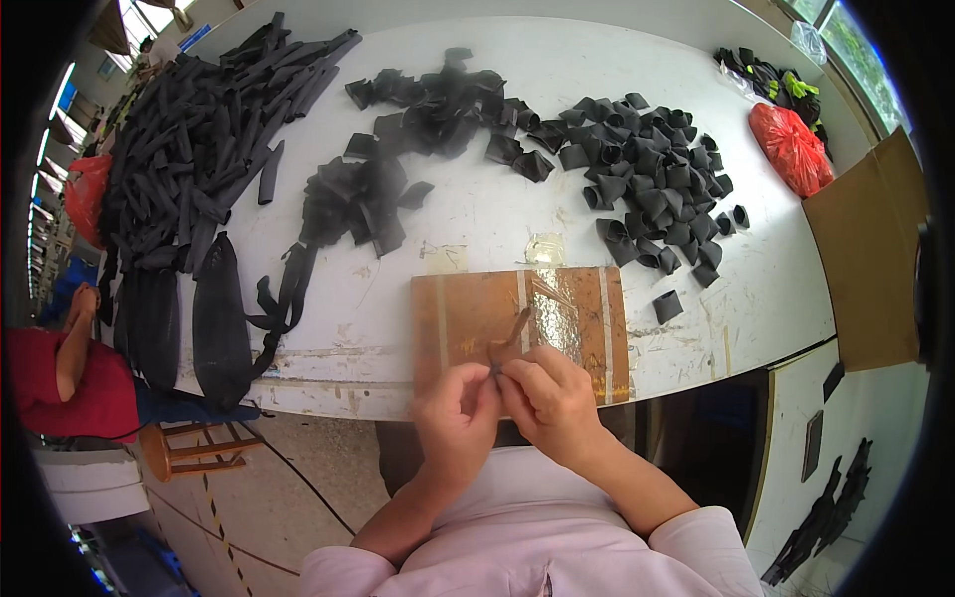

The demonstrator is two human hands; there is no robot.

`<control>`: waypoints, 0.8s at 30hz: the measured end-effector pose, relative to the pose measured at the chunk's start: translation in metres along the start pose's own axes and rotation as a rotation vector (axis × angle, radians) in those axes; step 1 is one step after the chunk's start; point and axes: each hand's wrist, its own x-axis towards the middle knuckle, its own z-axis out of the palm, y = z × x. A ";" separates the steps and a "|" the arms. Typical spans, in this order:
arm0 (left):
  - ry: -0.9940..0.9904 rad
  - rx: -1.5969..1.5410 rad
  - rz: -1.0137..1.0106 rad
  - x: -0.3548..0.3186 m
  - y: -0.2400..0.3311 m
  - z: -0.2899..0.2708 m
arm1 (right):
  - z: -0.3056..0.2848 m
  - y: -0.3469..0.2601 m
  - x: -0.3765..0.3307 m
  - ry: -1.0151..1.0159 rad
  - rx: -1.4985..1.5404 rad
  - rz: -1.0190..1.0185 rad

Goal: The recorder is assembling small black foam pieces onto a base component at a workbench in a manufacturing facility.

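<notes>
Over the near edge of a brown board (468,318), my left hand (458,418) and my right hand (552,403) meet fingertip to fingertip. Both are closed in a pinch on a small dark piece (496,368), mostly hidden by the fingers. Just beyond them a thin, bent brown strip with a dark end (522,316) shows on the board; its kind is unclear. Short black fabric tubes (652,179) form a pile at the back right. A single tube (668,306) rests right of the board.
Long black fabric strips (189,139) heap at the left, some hanging over the table's edge. Loose black pieces (428,109) spread across the middle back. A red plastic bag (791,149) and a cardboard box (870,249) stand right. A person in red (75,373) sits at the left by a wooden stool (199,453).
</notes>
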 end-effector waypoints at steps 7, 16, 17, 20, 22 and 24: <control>0.001 -0.852 -0.419 0.019 0.017 -0.009 | 0.006 0.013 0.001 0.125 0.062 0.144; 0.183 -0.304 0.120 0.012 0.028 0.010 | -0.019 0.005 0.008 -0.206 1.733 0.891; 0.158 -0.367 0.123 0.013 0.032 0.010 | -0.025 0.000 0.013 -0.227 1.542 0.884; -0.329 -1.201 -0.262 0.037 0.050 -0.015 | -0.049 -0.020 0.037 -0.243 1.212 0.702; -0.577 -1.443 -0.203 0.045 0.070 -0.022 | -0.063 -0.039 0.059 -0.278 0.939 0.374; -0.637 -1.834 -0.390 0.048 0.094 -0.025 | -0.068 -0.044 0.083 -0.284 0.950 0.407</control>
